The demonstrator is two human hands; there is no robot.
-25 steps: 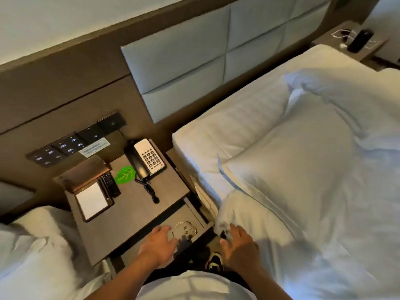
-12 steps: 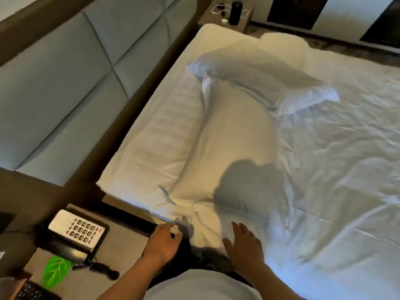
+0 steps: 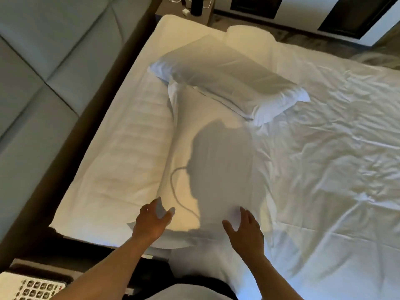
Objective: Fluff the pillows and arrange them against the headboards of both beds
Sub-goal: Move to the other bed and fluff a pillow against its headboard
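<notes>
Both hands, left [image 3: 151, 221] and right [image 3: 245, 231], hover spread and empty over the near pillow's [image 3: 207, 161] end; contact seems absent. It lies flat, away from the headboard [image 3: 43, 68]. Next: grip both corners, lift, shake.

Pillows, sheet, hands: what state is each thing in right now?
Near pillow: lying flat, lengthwise, away from the headboard.
Far pillow: flat, its end overlapping the near one.
Sheet: wrinkled.
Left hand: open, fingers spread over the near pillow's end.
Right hand: open, at the same end.
Phone: on its stand, only partly visible.
</notes>
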